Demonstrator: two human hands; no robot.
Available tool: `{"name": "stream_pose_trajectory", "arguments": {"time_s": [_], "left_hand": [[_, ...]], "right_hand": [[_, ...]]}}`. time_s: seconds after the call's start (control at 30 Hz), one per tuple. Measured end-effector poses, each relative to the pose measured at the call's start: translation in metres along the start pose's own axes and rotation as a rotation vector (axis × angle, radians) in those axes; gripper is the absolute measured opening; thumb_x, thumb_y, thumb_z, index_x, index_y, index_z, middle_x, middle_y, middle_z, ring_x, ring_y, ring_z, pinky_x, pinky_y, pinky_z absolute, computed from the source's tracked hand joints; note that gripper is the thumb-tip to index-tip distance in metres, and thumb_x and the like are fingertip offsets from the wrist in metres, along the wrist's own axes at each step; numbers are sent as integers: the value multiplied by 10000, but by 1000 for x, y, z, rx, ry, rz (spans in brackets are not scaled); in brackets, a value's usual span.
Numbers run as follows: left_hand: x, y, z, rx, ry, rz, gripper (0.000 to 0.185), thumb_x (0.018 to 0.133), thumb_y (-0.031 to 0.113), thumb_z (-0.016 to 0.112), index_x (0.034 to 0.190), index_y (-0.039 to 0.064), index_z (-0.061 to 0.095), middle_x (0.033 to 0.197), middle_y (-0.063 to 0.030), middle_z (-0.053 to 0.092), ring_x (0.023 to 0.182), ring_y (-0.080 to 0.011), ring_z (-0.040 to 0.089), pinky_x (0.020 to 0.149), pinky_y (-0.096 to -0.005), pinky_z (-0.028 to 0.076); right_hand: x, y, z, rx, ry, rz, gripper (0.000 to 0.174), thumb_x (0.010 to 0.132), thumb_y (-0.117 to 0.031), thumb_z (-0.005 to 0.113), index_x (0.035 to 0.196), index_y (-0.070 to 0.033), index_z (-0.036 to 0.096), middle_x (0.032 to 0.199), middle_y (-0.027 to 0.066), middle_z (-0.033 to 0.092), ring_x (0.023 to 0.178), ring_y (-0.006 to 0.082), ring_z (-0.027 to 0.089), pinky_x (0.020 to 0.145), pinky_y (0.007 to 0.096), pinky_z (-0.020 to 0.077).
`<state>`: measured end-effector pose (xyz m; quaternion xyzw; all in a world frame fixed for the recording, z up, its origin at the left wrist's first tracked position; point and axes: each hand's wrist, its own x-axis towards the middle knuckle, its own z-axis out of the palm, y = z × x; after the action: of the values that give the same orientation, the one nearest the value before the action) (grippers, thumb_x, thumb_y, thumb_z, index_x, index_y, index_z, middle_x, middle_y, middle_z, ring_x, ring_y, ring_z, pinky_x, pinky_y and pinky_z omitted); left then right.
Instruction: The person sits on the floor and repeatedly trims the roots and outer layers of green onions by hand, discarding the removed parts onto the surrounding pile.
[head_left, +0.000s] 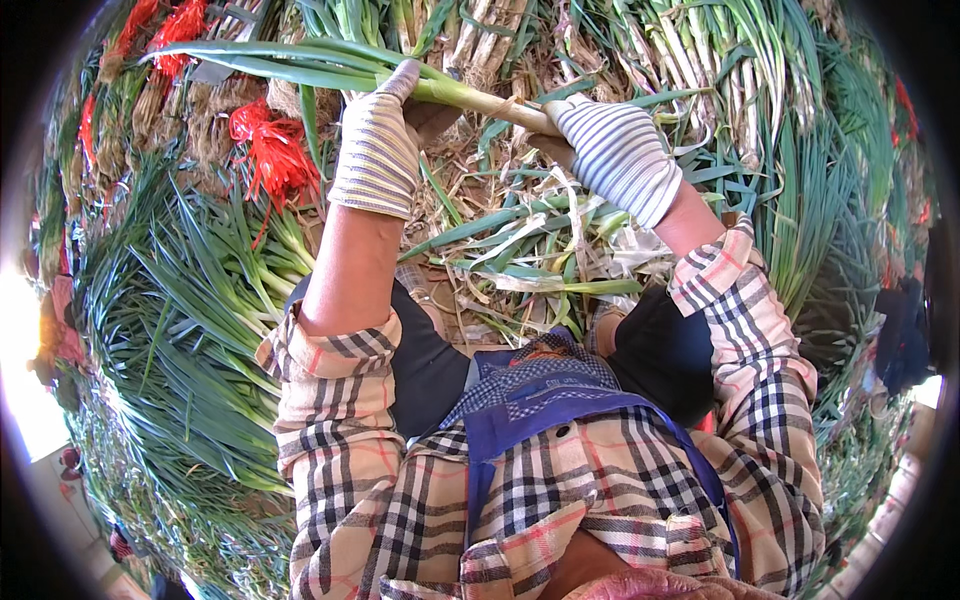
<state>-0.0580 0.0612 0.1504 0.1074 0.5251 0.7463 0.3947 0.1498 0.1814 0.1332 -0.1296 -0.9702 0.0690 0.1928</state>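
A single green onion stalk (484, 102) is held crosswise in front of me, its green leaves pointing left and its pale base to the right. My left hand (380, 142), in a striped work glove, grips it where the leaves meet the shaft, thumb on top. Around the root end closes my right hand (616, 154), gloved the same way, so the tip of the base is hidden. Beneath both hands lies a litter of peeled leaves and dry skins (525, 232) on the ground between my feet.
Heaped green onions (202, 322) lie close on my left. More stalks (795, 202) stretch along the right, with others (487, 37) at the far side. A bundle of red plastic ties (271, 150) rests at the upper left, near bunches with roots showing (225, 105).
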Motion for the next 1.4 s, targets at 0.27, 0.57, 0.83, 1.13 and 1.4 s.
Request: {"name": "stream_pose_trajectory", "arguments": {"time_s": [0.27, 0.57, 0.83, 1.13, 1.4], "left_hand": [[7, -9, 0, -186, 97, -182, 270, 894, 136, 657, 1070, -27, 532, 1006, -205, 636, 962, -360, 644, 871, -527, 560], [10, -6, -6, -229, -40, -203, 283, 941, 122, 576, 1108, -97, 510, 1056, -240, 637, 1000, -374, 646, 875, -512, 571], [2, -9, 2, -153, 58, -166, 262, 931, 73, 567, 1096, -121, 510, 1049, -244, 637, 992, -376, 650, 866, -515, 565], [0, -9, 5, -169, -2, -193, 280, 933, 32, 540, 1149, -142, 495, 1098, -261, 622, 1051, -393, 628, 904, -515, 556], [1, 4, 1, -183, -446, -9, 303, 935, 51, 558, 1194, -96, 504, 1189, -265, 594, 1152, -396, 579, 1009, -516, 488]], "right_hand": [[0, 2, -4, -12, -1, 3, 291, 882, -341, 634, 851, -54, 596, 694, 150, 624, 619, 328, 625, 565, 430, 499], [-5, 3, 2, 211, -15, 61, 334, 932, -354, 563, 880, -30, 626, 703, 173, 625, 651, 361, 612, 610, 442, 487], [-7, 9, 9, 497, -139, 144, 275, 956, -286, 533, 1047, -78, 689, 732, 141, 665, 622, 257, 643, 575, 378, 507], [2, -13, 6, 265, -134, 166, 346, 928, -392, 576, 961, -59, 666, 698, 142, 642, 591, 269, 634, 558, 385, 504], [4, 10, 18, 548, 119, 208, 360, 975, -360, 515, 1028, -36, 663, 577, 89, 607, 504, 211, 618, 480, 344, 505]]}}
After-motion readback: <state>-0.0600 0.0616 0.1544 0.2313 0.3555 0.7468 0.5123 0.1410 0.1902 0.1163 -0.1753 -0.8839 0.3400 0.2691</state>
